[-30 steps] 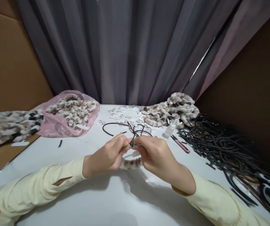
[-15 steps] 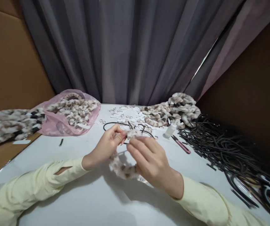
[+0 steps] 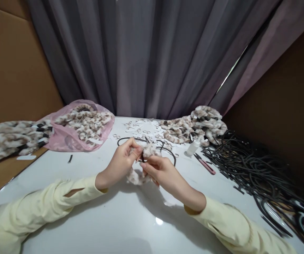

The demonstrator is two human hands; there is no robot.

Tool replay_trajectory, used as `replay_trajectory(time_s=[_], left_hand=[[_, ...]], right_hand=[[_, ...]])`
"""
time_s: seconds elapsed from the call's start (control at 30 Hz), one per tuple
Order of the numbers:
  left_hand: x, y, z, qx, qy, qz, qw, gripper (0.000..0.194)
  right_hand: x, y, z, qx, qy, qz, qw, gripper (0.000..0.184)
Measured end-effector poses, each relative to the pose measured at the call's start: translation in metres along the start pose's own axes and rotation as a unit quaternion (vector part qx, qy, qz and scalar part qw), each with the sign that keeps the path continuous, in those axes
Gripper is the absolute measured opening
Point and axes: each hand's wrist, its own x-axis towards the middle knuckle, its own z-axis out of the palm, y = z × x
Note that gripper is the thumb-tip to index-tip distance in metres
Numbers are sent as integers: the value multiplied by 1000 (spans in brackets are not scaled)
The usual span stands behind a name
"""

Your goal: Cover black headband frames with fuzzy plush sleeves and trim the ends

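- The fuzzy ring [image 3: 136,178], white with brown spots, was in the middle, held up just over the worktop [image 3: 88,218] in front of the person. It was likely held there so both hands could reach it and both eyes could see it.
- The left hand [image 3: 122,158] was closed in a pinch on the left side of the fuzzy ring, thumb against finger. That seemed a good way to stop it from turning.
- The right hand [image 3: 165,173] was pinching too, with its fingertips at a dark bit by the fluff. A small pinch suits a small part. I could not tell just what was under the fingertips.
- Loops of black cord [image 3: 175,158] lay just behind the hands, maybe to be close by.
- The clippers [image 3: 204,164] and the little bottle [image 3: 192,148] were near each other on the right, perhaps so the right hand could get them fast.
- The big heap of black cords [image 3: 244,162] lay far to the right, maybe to leave elbow room.
- More fuzzy rings sat in a pink bag [image 3: 61,141] on the left, which helped hold them together, and in a pile [image 3: 207,121] at the back right.
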Motion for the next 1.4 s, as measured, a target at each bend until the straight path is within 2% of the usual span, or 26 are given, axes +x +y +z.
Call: replay_trajectory(time_s=[0.07,0.1,0.17,0.27,0.4,0.53,0.6,0.7,0.8,0.87,1.0,1.1,1.23,1.3,1.37,1.4], left_hand=[[-2,-8,-1,115,30,140,983,9],[-2,-12,-1,159,42,213,963,6],[-1,-19,-2,221,47,320,920,13],[2,-23,-4,268,45,384,883,22],[5,-22,-7,280,52,418,863,21],[7,-22,-7,277,33,434,857,20],[8,-22,-8,273,14,423,864,18],[7,-19,-7,258,-35,359,896,15],[2,-11,-4,234,-100,277,927,20],[-1,-5,-3,213,-124,222,943,21],[-5,1,-1,162,-128,130,970,9],[-7,0,-1,152,-129,161,967,14],[-9,-6,0,162,-139,281,936,29],[-10,-7,0,178,-136,323,919,28],[-10,-6,1,186,-123,323,920,20],[-9,-5,1,184,-114,298,930,15]], right_hand=[[-2,-3,-2,-16,-11,-8,1000,26],[-4,-5,-3,-41,-18,-24,999,27],[-10,-9,-7,-103,-28,-65,992,26],[-17,-13,-14,-189,-34,-119,974,26],[-22,-17,-21,-245,-36,-161,955,27],[-24,-18,-23,-284,-32,-186,940,23],[-25,-18,-24,-315,-17,-203,927,18],[-24,-16,-27,-368,25,-254,894,14],[-15,-12,-33,-387,77,-312,864,17],[-6,-8,-38,-368,104,-329,864,18],[9,1,-42,-306,108,-322,889,16],[14,6,-40,-273,88,-312,906,17],[18,11,-35,-223,32,-292,930,22],[19,11,-34,-216,16,-286,933,23],[19,10,-34,-226,29,-285,931,18],[18,8,-35,-235,51,-288,927,15]])
